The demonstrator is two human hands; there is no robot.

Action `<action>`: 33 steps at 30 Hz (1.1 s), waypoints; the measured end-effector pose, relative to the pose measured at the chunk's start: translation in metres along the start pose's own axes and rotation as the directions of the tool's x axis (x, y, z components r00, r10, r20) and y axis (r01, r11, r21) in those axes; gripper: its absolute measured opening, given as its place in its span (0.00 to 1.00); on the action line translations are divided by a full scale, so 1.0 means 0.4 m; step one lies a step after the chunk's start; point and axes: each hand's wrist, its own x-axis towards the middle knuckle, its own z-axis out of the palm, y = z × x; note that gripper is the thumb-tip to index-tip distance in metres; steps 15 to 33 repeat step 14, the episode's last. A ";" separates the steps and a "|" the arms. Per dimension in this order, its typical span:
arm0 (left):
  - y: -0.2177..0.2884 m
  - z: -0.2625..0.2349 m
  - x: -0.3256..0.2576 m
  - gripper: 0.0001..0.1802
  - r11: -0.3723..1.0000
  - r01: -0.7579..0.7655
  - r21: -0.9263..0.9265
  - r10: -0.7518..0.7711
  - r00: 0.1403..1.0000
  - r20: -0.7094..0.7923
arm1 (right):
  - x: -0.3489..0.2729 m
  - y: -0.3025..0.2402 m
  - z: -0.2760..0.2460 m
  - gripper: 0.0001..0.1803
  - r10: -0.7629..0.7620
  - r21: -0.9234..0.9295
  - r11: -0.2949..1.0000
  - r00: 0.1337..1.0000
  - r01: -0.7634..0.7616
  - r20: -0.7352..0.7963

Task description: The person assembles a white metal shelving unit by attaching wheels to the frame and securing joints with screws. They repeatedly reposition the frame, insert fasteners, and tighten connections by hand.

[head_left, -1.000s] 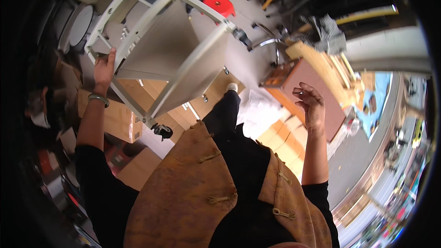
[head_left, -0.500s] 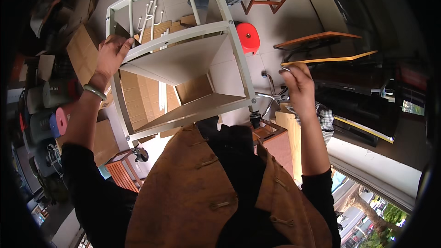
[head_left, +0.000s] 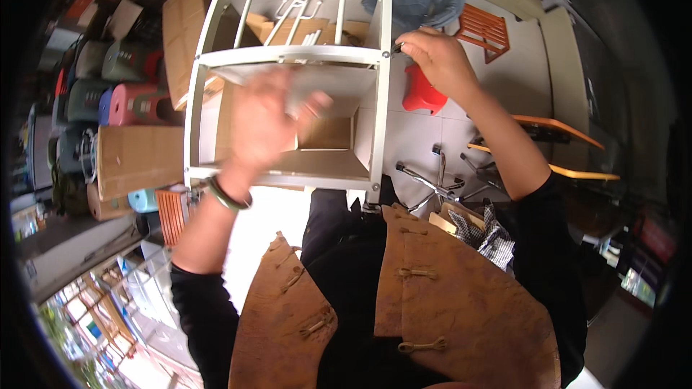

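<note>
A white frame cabinet (head_left: 288, 65) with open compartments and white rails fills the middle of the view, tipped so that its open side faces the person. It reaches from the far edge of the picture down to just above the person's chest. Inside its far compartment lie white metal rods (head_left: 299, 1) and pieces of brown board.

The right hand (head_left: 440, 57) is at the cabinet's right upright, near the top cross rail. Its fingers are curled together against the white post, gripping it or something small there; which of the two cannot be told. The left hand (head_left: 263, 119) is in front of the cabinet's middle shelf, blurred, fingers spread apart and holding nothing. A green bangle (head_left: 227, 198) sits on its wrist.

Just right of the cabinet, on the pale floor, stands a red plastic stool (head_left: 422, 94), partly hidden by the right forearm. Farther off lies a blue-grey cloth (head_left: 418, 3) and beside it an orange slatted stool (head_left: 484, 29). A chrome chair base (head_left: 432, 180) with castors lies near the person's right side.

To the left are cardboard boxes (head_left: 137, 158) and a row of stacked plastic stools (head_left: 108, 97) in green, pink and blue. The person wears a brown vest (head_left: 447, 302) with knotted fastenings over black sleeves.
</note>
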 end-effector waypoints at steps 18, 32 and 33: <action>0.378 0.113 -0.138 0.25 0.942 0.328 0.066 -0.334 0.929 0.161 | 0.074 0.018 -0.022 0.07 -0.468 -0.352 0.737 0.812 0.577 0.349; 0.378 0.113 -0.138 0.25 0.942 0.328 0.066 -0.334 0.929 0.161 | 0.074 0.018 -0.022 0.07 -0.468 -0.352 0.737 0.812 0.577 0.349; 0.378 0.113 -0.138 0.25 0.942 0.328 0.066 -0.334 0.929 0.161 | 0.074 0.018 -0.022 0.07 -0.468 -0.352 0.737 0.812 0.577 0.349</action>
